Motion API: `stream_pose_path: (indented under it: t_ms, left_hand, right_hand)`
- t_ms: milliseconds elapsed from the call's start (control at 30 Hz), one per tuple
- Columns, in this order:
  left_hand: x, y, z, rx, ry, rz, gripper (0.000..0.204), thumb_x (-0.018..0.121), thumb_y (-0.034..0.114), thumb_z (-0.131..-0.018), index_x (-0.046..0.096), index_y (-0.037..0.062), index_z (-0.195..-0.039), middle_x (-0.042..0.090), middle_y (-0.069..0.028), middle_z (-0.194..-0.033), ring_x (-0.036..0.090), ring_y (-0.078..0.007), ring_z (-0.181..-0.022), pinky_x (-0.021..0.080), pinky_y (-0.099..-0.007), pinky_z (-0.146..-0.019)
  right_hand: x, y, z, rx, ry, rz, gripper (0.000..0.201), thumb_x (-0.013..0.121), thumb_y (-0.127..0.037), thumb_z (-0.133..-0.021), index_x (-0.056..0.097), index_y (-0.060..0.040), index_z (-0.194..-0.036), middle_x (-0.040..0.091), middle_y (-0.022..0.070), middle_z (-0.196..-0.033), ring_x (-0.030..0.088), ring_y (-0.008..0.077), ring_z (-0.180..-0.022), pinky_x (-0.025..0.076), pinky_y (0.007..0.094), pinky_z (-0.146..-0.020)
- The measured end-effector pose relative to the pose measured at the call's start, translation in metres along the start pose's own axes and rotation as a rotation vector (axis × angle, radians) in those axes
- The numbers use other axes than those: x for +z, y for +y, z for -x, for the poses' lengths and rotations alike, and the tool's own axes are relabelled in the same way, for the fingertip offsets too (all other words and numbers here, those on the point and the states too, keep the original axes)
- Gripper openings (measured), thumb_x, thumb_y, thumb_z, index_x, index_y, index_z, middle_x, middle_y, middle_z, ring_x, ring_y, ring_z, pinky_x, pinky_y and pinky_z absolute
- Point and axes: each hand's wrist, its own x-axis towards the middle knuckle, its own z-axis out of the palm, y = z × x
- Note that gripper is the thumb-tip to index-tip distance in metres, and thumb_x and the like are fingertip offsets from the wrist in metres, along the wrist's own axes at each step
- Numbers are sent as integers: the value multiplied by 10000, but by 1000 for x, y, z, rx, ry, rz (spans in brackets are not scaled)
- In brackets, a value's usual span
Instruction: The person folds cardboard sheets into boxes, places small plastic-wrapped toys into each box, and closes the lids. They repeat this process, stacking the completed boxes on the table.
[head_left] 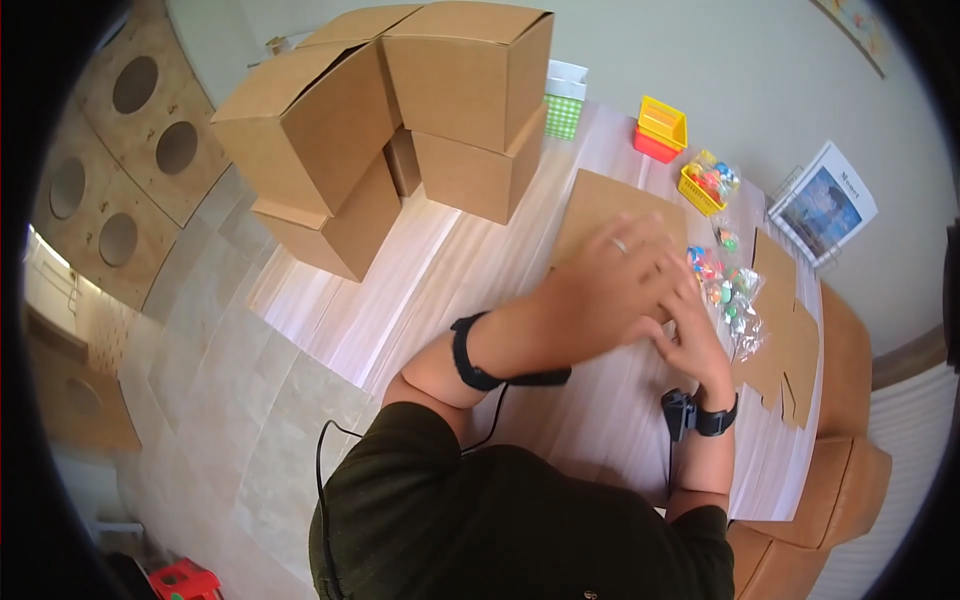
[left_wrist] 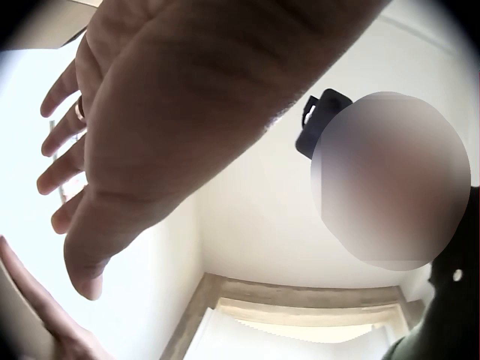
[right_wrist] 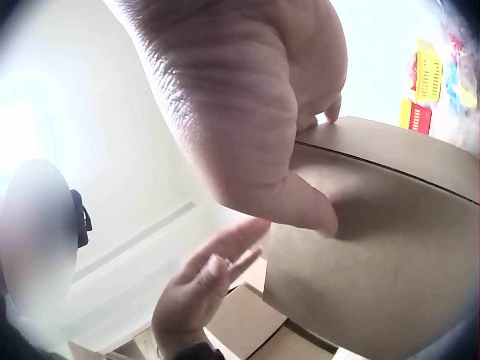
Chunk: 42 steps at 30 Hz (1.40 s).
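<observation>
My left hand [head_left: 600, 290], with a ring on one finger, is raised over the table, blurred in the head view. Its fingers are spread and hold nothing in the left wrist view. My right hand [head_left: 695, 340] is close beside it, fingers partly hidden behind the left hand in the head view. A flat brown cardboard piece [head_left: 600, 205] lies beyond the hands. In the right wrist view the right thumb [right_wrist: 311, 206] extends over cardboard [right_wrist: 390, 255] with a crease near its far edge, and the fingertips are by that edge.
Stacked cardboard boxes [head_left: 450, 90] stand at the back left. On the right are small toys in clear bags [head_left: 735, 300], yellow and red baskets [head_left: 660, 130], a toy-filled yellow basket [head_left: 705, 190], cut cardboard [head_left: 780, 350] and a book on a wire stand [head_left: 825, 205].
</observation>
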Motion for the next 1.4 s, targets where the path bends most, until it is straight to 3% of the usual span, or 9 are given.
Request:
stream_pose_path:
  t_ms: [200,433,767,967,1067,1200,1233,1300,1400]
  left_hand:
    - [-23,43,9,132,-142,168,545,717,260,-765,539,52,-1237,539,-143,-1267,484,-319,-1233,355,-484,-1084]
    - [-37,53,20,121,-196,201,615,734,266,-734,531,55,-1275,551,-135,-1273,519,-291,-1204,396,-437,-1057]
    - [-50,50,7,1,-389,242,632,772,212,-703,548,18,-1261,566,-174,-1242,546,-366,-1137,440,-447,-975]
    - [-60,55,4,-58,-417,122,661,788,145,-689,538,18,-1287,570,-172,-1253,540,-374,-1145,438,-432,-955]
    - [-58,50,2,-37,-436,120,691,780,177,-708,507,34,-1326,550,-163,-1270,541,-367,-1131,447,-431,-942]
    - [-52,51,0,-44,-479,132,687,769,184,-730,491,41,-1342,546,-166,-1258,546,-368,-1111,453,-430,-932]
    - [-50,51,-1,-48,-478,138,686,770,181,-730,491,42,-1342,548,-166,-1255,548,-368,-1107,454,-428,-929]
    - [-48,52,-4,-56,-477,152,683,771,174,-730,492,44,-1341,551,-167,-1248,552,-369,-1098,457,-426,-924]
    - [-43,51,-8,-42,-461,156,676,772,167,-732,495,46,-1336,556,-167,-1242,554,-369,-1097,460,-424,-917]
  right_hand:
    - [44,-45,-45,-171,-88,153,587,708,-157,-772,536,-155,-1333,405,137,-1460,328,343,-1380,212,498,-1148]
    - [118,-83,-104,-326,97,206,690,722,-222,-770,462,-189,-1409,399,137,-1460,398,320,-1297,332,475,-1025]
    - [169,-104,-154,-335,189,126,629,669,-256,-829,449,-75,-1389,407,213,-1409,342,371,-1343,280,512,-1073]
    - [137,-65,-121,-464,382,-17,721,611,-441,-862,368,-83,-1438,345,252,-1438,309,403,-1361,208,554,-1134]
    - [83,-12,-84,-237,369,21,675,646,-408,-847,433,-87,-1401,406,220,-1426,343,407,-1347,267,553,-1097]
    - [21,78,1,407,590,96,547,737,-241,-794,554,-74,-1282,561,205,-1251,476,363,-1238,379,431,-1039]
    - [7,121,32,597,519,57,552,733,-265,-806,556,-48,-1282,584,213,-1225,496,359,-1222,398,435,-1024]
    - [-36,129,94,974,533,176,611,715,-331,-836,520,-10,-1319,577,238,-1270,536,372,-1200,428,413,-1007]
    - [-76,136,166,1376,316,398,672,726,-385,-810,520,18,-1306,576,250,-1274,555,358,-1193,446,397,-993]
